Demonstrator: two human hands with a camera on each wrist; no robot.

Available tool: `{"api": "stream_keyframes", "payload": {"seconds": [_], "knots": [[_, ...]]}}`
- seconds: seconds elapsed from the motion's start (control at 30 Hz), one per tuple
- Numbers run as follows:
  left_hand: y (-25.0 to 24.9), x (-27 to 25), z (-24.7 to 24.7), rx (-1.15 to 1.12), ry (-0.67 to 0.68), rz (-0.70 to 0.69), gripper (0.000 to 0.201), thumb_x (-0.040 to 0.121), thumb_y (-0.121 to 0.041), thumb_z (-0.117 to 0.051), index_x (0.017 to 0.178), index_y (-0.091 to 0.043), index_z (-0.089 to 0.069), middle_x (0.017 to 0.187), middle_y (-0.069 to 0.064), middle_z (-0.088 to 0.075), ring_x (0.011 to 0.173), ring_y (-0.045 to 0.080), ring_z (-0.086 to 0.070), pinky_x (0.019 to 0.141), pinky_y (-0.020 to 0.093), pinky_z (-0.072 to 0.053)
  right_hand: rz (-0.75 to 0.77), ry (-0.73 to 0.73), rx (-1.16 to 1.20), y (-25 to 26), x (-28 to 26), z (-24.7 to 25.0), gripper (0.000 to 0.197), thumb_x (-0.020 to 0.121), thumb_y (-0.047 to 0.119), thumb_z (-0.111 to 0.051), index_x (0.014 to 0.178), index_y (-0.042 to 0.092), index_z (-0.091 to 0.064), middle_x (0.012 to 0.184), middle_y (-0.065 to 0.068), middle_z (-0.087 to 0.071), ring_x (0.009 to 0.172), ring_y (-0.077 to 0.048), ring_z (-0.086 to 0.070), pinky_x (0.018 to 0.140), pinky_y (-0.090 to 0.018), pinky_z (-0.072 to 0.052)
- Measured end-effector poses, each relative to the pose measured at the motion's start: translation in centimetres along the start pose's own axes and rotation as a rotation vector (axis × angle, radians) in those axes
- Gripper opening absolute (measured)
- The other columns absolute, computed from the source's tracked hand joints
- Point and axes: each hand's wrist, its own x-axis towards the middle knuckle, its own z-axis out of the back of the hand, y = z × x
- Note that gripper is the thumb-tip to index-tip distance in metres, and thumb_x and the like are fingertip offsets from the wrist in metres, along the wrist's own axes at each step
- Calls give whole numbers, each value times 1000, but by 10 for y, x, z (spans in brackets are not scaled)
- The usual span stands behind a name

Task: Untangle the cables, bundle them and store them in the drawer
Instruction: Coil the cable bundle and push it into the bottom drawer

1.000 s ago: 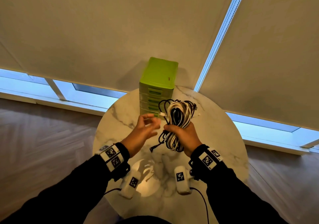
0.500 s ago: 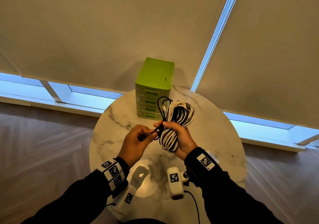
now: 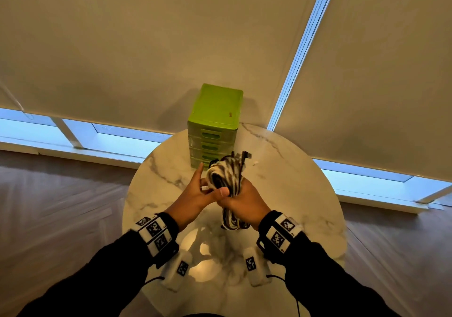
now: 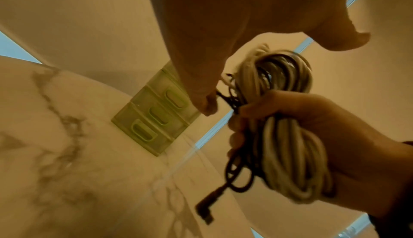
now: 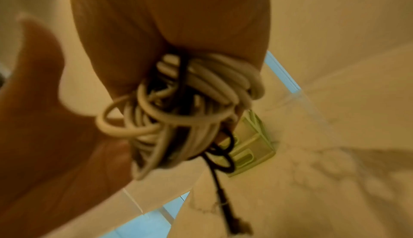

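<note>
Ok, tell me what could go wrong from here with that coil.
1. The black plug end dangles loose below the cable coil and may snag or unwind.
2. The right hand alone grips the middle; outer white loops could slip free.
3. Every drawer of the green drawer unit looks closed, yet both hands are busy.

The right hand (image 3: 241, 198) hides the cable bundle's (image 3: 228, 177) middle; the drawer unit's (image 3: 214, 130) lowest drawer sits behind it, mid-frame.
</note>
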Motion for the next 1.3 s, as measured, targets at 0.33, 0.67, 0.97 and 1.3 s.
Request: {"api": "stream_keyframes", "payload": {"seconds": [0.33, 0.67, 0.97, 1.3], "knots": [[-4, 17, -5, 62, -183, -69, 28, 86, -19, -76, 113, -15, -69, 101, 6, -77, 98, 21, -72, 88, 37, -55, -57, 98, -216, 5, 6, -11, 64, 58, 45, -74, 118, 33, -56, 100, 8, -70, 89, -11, -68, 82, -41, -60], [-4, 25, 0, -1, -96, -12, 42, 80, -12, -81, 119, -13, -67, 108, 11, -75, 105, 28, -70, 96, 46, -54, -133, 373, 93, 7, 15, -2, 49, 74, 12, -82, 120, 21, -66, 104, 1, -74, 102, -16, -70, 95, -40, -56], [2, 41, 27, -201, 167, 203, 111, 46, -29, -101, 142, -31, -45, 132, 13, -65, 123, 29, -62, 104, 44, -48, -121, 379, -52, -3, 18, -8, 48, 70, 18, -77, 117, 21, -67, 104, -7, -73, 95, -20, -71, 89, -48, -58], [30, 48, 8, -221, -105, 130, 62, 65, -6, -88, 121, -19, -68, 109, 7, -75, 103, 22, -69, 83, 31, -54, -279, 399, -26, -25, 31, -13, 47, 67, 18, -76, 113, 25, -69, 104, -5, -74, 95, -21, -71, 90, -45, -59]]}}
